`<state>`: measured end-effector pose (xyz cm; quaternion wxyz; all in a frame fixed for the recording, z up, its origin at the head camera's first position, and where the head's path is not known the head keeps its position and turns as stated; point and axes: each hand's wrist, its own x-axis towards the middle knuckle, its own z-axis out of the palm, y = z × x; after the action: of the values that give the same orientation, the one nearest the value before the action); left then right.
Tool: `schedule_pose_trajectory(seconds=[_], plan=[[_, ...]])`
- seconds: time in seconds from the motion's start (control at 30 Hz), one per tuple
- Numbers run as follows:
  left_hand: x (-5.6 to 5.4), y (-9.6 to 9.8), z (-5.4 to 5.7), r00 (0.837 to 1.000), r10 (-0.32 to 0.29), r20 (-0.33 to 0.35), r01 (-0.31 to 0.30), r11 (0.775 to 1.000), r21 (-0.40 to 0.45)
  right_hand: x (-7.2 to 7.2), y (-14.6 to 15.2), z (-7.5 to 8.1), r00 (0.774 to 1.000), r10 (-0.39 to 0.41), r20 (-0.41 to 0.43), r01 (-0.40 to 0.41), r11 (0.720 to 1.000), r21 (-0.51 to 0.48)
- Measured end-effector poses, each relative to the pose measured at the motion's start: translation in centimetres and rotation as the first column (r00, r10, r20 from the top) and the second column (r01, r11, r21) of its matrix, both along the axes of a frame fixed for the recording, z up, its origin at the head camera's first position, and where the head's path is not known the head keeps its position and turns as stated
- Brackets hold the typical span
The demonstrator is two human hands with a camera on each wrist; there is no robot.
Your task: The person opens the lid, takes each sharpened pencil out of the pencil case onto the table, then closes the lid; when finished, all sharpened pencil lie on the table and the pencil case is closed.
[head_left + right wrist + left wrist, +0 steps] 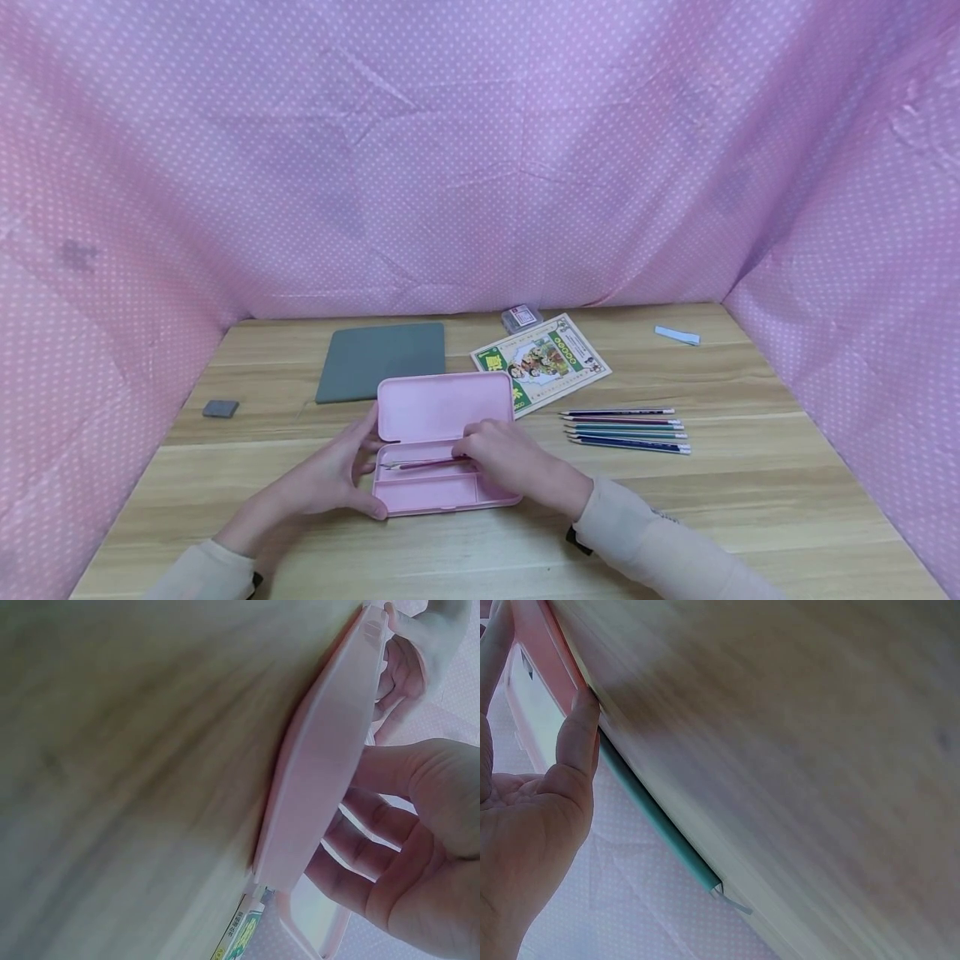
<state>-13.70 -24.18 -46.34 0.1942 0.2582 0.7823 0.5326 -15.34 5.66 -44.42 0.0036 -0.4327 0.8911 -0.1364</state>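
Note:
A pink pencil case (425,495) lies on the table with its lid (442,407) raised toward the back. My left hand (330,472) grips its left end, thumb at the front corner and fingers along the side by the hinge. Inside the rear compartment, my right hand (506,457) holds a dark red pencil (431,463) by its right end, the point facing left. Another pencil tip shows beside it. In the right wrist view the case's wall (319,757) hides the fingertips.
Right of the case lie several pencils (630,432) in a row. Behind it are a grey-green notebook (382,362), an illustrated booklet (543,364) and a small clear box (521,317). A grey eraser (221,408) lies far left, a pale blue strip (677,335) back right.

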Motion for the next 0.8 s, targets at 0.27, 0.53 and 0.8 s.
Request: schedule_pose_trajectory(seconds=[0.27,0.53,0.8], plan=[[-0.1,0.0,0.0,1.0,-0.015,-0.024,0.015,1.0,0.017,-0.1,0.0,-0.2,1.0,-0.002,0.01,0.002,1.0,-0.012],[0.0,0.1,0.1,1.0,-0.013,-0.025,0.013,1.0,0.007,-0.1,0.0,0.1,0.999,-0.01,0.039,0.011,1.0,-0.015],[0.0,0.1,0.1,1.0,-0.013,-0.014,0.013,1.0,0.026,-0.3,0.2,1.1,0.998,-0.01,0.066,0.013,0.999,-0.046]])
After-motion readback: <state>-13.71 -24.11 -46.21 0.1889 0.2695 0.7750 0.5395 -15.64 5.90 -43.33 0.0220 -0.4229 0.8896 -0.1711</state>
